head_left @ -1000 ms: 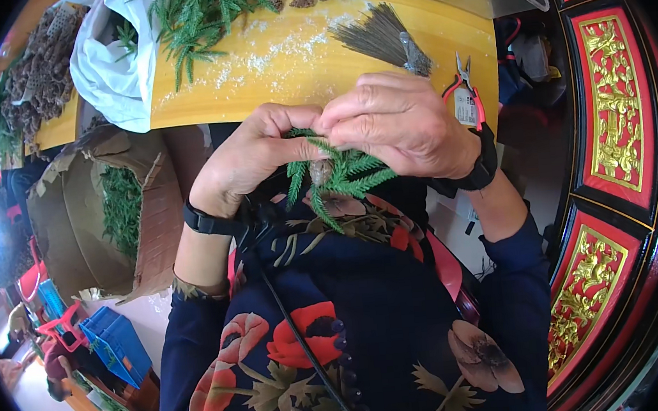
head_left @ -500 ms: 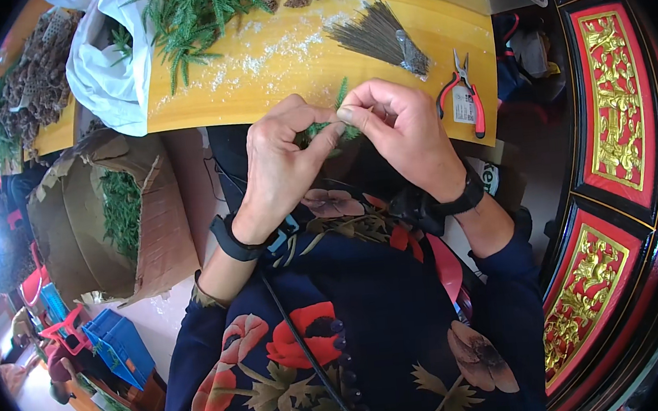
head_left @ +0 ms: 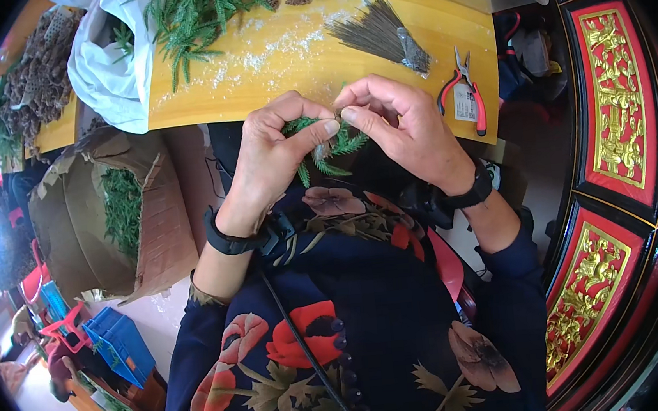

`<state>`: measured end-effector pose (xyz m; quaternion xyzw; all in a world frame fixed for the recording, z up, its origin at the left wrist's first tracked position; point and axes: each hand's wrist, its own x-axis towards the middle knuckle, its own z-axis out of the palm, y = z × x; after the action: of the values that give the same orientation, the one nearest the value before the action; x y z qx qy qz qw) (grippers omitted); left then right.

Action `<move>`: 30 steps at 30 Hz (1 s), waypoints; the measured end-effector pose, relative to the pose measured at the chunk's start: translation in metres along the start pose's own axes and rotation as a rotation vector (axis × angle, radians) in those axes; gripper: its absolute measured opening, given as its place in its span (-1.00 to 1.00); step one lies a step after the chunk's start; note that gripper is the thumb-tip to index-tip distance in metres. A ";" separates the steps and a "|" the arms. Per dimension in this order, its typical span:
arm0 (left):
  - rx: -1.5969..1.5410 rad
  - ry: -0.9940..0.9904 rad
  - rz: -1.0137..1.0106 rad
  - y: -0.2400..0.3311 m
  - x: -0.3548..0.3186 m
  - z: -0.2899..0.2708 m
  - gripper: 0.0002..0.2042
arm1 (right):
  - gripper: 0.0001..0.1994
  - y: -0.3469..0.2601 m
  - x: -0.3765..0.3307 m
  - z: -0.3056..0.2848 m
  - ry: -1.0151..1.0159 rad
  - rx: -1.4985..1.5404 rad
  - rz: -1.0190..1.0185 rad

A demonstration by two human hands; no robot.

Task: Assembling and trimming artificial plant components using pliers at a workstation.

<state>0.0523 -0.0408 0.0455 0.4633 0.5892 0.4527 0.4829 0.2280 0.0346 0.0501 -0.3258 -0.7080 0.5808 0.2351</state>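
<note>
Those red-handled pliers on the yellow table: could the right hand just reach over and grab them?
Probably yes. The pliers lie uncovered near the table edge, just beyond the right hand, with nothing between. But that hand is pinching a green sprig together with the left hand.

My fingers [head_left: 330, 127] pinch a green sprig [head_left: 332, 146] over the yellow worktop [head_left: 271, 85]. Red-handled pliers [head_left: 466, 88] lie there. My dress [head_left: 356, 336] is navy with red flowers.
</note>
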 end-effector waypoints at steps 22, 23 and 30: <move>0.182 -0.218 0.041 0.004 -0.001 -0.004 -0.93 | -0.85 -0.004 0.003 -0.008 -0.118 -0.422 -0.176; 0.297 -0.161 0.103 0.006 -0.001 0.000 -0.93 | -0.85 -0.003 0.002 -0.006 -0.111 -0.427 -0.171; 0.378 0.070 0.054 -0.004 -0.004 -0.001 -0.91 | -0.72 0.029 -0.008 -0.016 0.452 -0.679 -0.193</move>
<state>0.0516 -0.0450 0.0426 0.5452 0.6676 0.3628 0.3542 0.2502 0.0422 0.0256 -0.4361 -0.8172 0.2033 0.3171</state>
